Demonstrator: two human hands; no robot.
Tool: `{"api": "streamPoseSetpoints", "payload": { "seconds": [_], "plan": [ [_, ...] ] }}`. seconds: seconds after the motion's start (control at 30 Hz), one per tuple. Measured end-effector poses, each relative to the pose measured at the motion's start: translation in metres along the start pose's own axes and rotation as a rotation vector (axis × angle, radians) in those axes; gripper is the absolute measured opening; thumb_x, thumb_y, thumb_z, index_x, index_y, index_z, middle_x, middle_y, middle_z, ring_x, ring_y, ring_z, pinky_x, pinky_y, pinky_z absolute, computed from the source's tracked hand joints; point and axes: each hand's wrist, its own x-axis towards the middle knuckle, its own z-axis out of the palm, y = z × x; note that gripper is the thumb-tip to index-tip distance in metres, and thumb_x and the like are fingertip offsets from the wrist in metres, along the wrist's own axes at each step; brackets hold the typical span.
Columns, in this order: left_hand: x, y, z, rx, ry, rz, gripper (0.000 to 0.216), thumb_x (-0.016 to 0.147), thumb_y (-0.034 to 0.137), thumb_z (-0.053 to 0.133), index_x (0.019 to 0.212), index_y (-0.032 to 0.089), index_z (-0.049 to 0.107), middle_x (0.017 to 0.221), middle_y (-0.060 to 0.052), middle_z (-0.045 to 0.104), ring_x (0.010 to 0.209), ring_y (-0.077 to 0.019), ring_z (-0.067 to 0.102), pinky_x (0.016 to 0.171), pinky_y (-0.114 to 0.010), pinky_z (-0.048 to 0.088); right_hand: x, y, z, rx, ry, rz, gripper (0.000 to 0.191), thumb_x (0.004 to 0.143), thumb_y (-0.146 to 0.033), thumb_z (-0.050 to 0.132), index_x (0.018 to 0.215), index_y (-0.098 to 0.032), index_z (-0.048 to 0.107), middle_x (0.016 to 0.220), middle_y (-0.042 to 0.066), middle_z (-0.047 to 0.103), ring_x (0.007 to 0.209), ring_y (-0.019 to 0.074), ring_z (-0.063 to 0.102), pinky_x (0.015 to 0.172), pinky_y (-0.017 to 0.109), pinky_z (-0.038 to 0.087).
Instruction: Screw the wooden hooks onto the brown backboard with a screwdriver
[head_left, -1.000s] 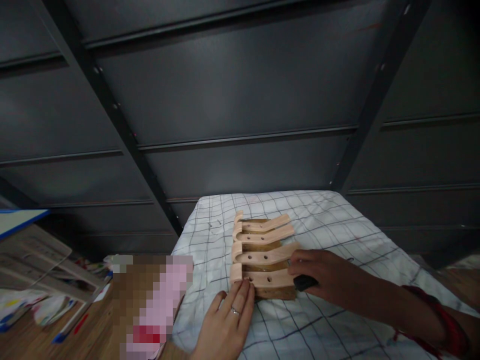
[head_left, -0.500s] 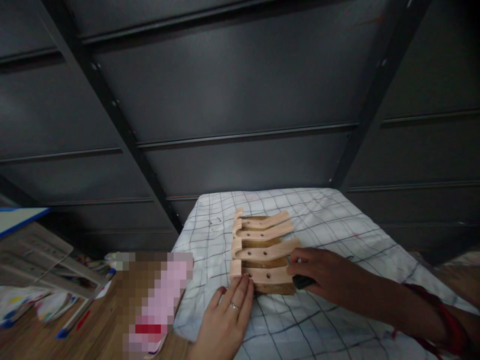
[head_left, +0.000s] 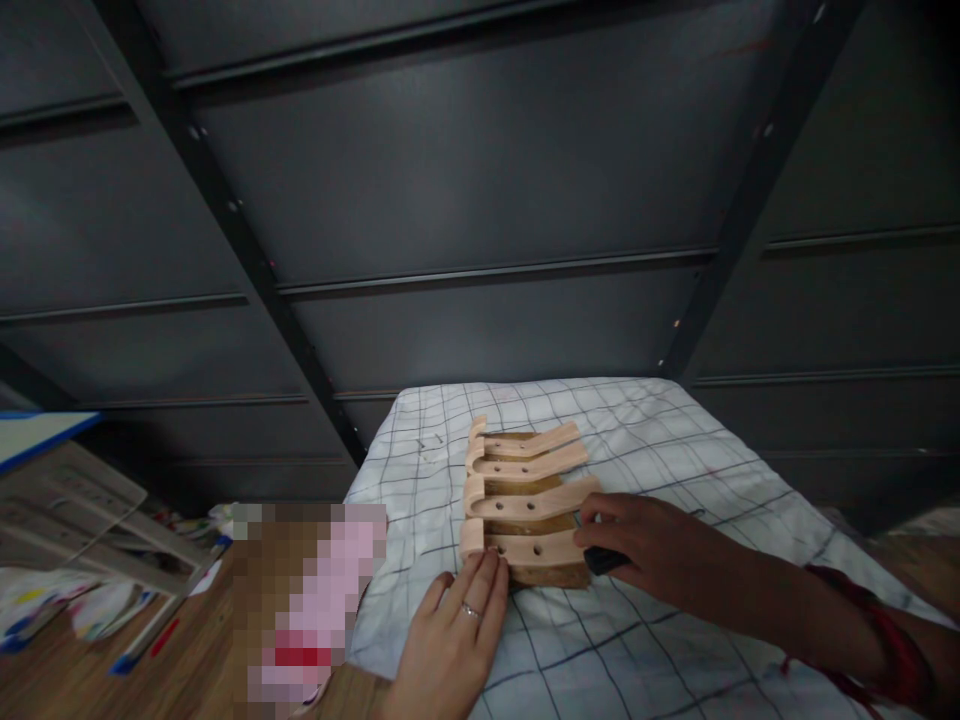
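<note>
A wooden rack (head_left: 517, 505) of several pale curved arms with drilled holes lies on a checked cloth. My left hand (head_left: 457, 620), with a ring on one finger, rests at the rack's near left corner. Its fingers are stretched out, their tips touching the nearest arm. At the right end of that arm, my right hand (head_left: 637, 540) is closed around a black-handled tool (head_left: 606, 560). The fingers hide most of the tool, so its kind is unclear. Its thumb and fingertips are against the arm's end.
Small thin metal pieces (head_left: 430, 443) lie on the white checked cloth (head_left: 637, 430), left of the rack. Dark metal panels (head_left: 480, 180) rise behind. A blue-edged table (head_left: 52, 435) stands at far left, with a red pen-like object (head_left: 165, 637) on the wooden floor.
Both hands and the rack stay nearly in place. The view has shifted very slightly.
</note>
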Motion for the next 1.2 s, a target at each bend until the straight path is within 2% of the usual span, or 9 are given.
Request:
{"api": "streamPoseSetpoints", "payload": {
  "seconds": [0.13, 0.53, 0.67, 0.77, 0.87, 1.07, 1.2],
  "plan": [
    [0.001, 0.000, 0.001, -0.023, 0.032, -0.020, 0.040, 0.089, 0.012, 0.021, 0.111, 0.013, 0.053, 0.110, -0.006, 0.059, 0.104, -0.0158, 0.048, 0.079, -0.028, 0.037, 0.001, -0.001, 0.001, -0.034, -0.021, 0.019, 0.027, 0.064, -0.001, 0.053, 0.083, -0.017, 0.061, 0.089, 0.009, 0.061, 0.081, 0.0233, 0.059, 0.071, 0.036, 0.050],
    [-0.001, 0.001, -0.001, 0.028, -0.003, -0.007, 0.040, 0.085, 0.005, 0.024, 0.113, 0.013, 0.052, 0.112, -0.007, 0.058, 0.105, -0.0163, 0.049, 0.079, -0.029, 0.037, -0.001, -0.002, 0.002, -0.081, 0.007, 0.007, 0.031, 0.061, 0.003, 0.051, 0.081, -0.019, 0.060, 0.091, 0.006, 0.061, 0.082, 0.0202, 0.059, 0.072, 0.030, 0.050],
    [0.001, 0.000, -0.002, 0.024, 0.030, -0.009, 0.040, 0.086, 0.005, 0.022, 0.111, 0.013, 0.053, 0.109, -0.006, 0.060, 0.103, -0.0157, 0.050, 0.079, -0.028, 0.036, 0.001, -0.003, 0.003, -0.073, 0.000, 0.001, 0.030, 0.061, 0.003, 0.052, 0.081, -0.017, 0.061, 0.092, 0.010, 0.061, 0.082, 0.0227, 0.059, 0.072, 0.033, 0.050],
    [0.003, 0.000, -0.003, 0.001, 0.048, -0.020, 0.041, 0.088, 0.007, 0.020, 0.110, 0.013, 0.054, 0.108, -0.005, 0.060, 0.102, -0.0149, 0.050, 0.079, -0.028, 0.035, 0.001, -0.003, 0.001, -0.064, -0.015, -0.003, 0.024, 0.063, -0.001, 0.057, 0.081, -0.015, 0.062, 0.090, 0.011, 0.062, 0.080, 0.0248, 0.060, 0.070, 0.035, 0.051],
    [0.003, -0.001, -0.005, -0.046, 0.094, -0.034, 0.040, 0.089, 0.009, 0.020, 0.109, 0.012, 0.054, 0.108, -0.004, 0.061, 0.103, -0.0143, 0.049, 0.080, -0.027, 0.035, -0.001, -0.001, -0.002, -0.064, 0.016, 0.014, 0.023, 0.064, -0.007, 0.060, 0.084, -0.019, 0.062, 0.090, 0.008, 0.063, 0.079, 0.0248, 0.061, 0.068, 0.036, 0.051],
    [0.004, -0.004, -0.019, -0.099, 0.156, 0.005, 0.035, 0.088, 0.008, 0.025, 0.103, 0.010, 0.057, 0.106, -0.006, 0.062, 0.106, -0.0157, 0.049, 0.078, -0.027, 0.036, -0.006, 0.006, -0.019, -0.049, 0.059, 0.090, 0.026, 0.066, -0.008, 0.058, 0.089, -0.019, 0.061, 0.097, 0.008, 0.063, 0.078, 0.0227, 0.062, 0.067, 0.034, 0.050],
    [0.011, -0.018, -0.042, -0.109, 0.175, 0.076, 0.030, 0.087, 0.009, 0.031, 0.101, 0.011, 0.057, 0.101, -0.006, 0.063, 0.103, -0.0158, 0.050, 0.078, -0.027, 0.036, -0.001, 0.011, -0.054, 0.066, 0.187, 0.038, 0.010, 0.073, -0.019, 0.056, 0.081, -0.023, 0.061, 0.083, 0.002, 0.065, 0.073, 0.0182, 0.061, 0.062, 0.029, 0.047]
  ]
}}
